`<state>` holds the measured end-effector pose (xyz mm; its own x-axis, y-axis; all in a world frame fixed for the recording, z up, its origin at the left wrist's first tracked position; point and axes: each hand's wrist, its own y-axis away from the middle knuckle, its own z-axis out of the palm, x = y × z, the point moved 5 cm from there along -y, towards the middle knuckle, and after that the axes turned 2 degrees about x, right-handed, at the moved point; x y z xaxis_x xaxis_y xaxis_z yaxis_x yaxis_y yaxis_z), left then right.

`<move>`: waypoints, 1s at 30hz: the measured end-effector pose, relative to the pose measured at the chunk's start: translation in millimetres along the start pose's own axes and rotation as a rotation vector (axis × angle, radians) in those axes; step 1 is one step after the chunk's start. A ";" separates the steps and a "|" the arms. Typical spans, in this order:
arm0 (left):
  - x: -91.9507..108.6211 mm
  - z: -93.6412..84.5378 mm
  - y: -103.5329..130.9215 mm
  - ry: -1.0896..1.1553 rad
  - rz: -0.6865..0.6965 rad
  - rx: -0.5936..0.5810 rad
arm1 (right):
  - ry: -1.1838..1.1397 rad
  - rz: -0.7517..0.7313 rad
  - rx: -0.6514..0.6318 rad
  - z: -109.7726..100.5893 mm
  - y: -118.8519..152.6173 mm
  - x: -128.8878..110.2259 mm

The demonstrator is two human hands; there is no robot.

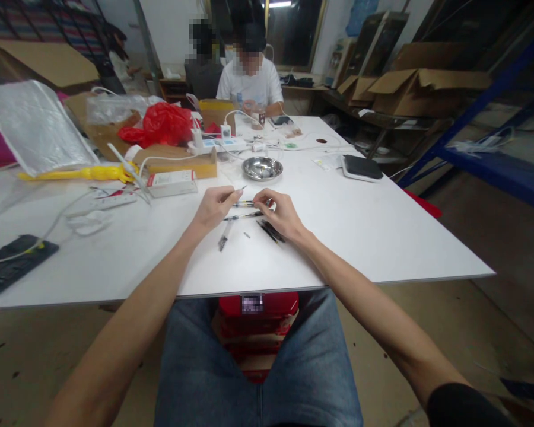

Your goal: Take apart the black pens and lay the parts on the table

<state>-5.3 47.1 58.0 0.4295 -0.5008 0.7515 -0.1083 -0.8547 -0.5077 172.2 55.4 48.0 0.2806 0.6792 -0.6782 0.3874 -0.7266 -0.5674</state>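
My left hand [216,206] is closed in a pinch, and a thin dark tip sticks out past its thumb; most of what it holds is hidden. Opposite it, my right hand [279,210] has its thumb and fingertips together over the pen parts, gripping something too small to name. Between the hands lie slim pen refills [244,204]. Just under them a clear pen barrel [225,235] rests at a slant. Several black pen pieces [270,231] are bunched below my right hand. A tiny grey piece [247,235] lies apart on the white table [320,237].
A shiny metal bowl [262,169] with small parts stands beyond my hands. To the left are a small white box [172,183], a power strip [111,203] and a yellow tool [84,174]. A black-topped device [362,168] sits right. A person [250,80] sits across the table.
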 end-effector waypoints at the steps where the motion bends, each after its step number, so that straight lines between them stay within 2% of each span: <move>1: 0.6 3.4 1.1 -0.028 0.009 -0.031 | -0.016 0.006 0.043 -2.5 -0.9 0.4; 5: -1.2 12.9 4.7 -0.072 -0.002 -0.132 | -0.089 0.015 0.129 -7.5 -2.9 0.0; 12: -2.5 13.8 4.5 -0.105 0.019 -0.186 | -0.175 0.057 0.076 -5.6 -3.5 -0.2; 17: -5.4 14.8 5.5 -0.120 0.017 -0.189 | -0.207 0.088 0.082 -6.5 -3.9 0.0; 23: -7.6 14.4 5.2 -0.144 0.019 -0.186 | -0.175 0.063 0.014 -1.5 -2.4 -4.2; 30: -5.3 15.5 4.2 -0.141 0.028 -0.179 | -0.160 0.070 0.065 -3.9 -2.2 -1.7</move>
<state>5.9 48.3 45.4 0.5438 -0.5112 0.6655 -0.2740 -0.8577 -0.4350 174.3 56.3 52.2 0.1595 0.6056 -0.7797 0.3130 -0.7800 -0.5418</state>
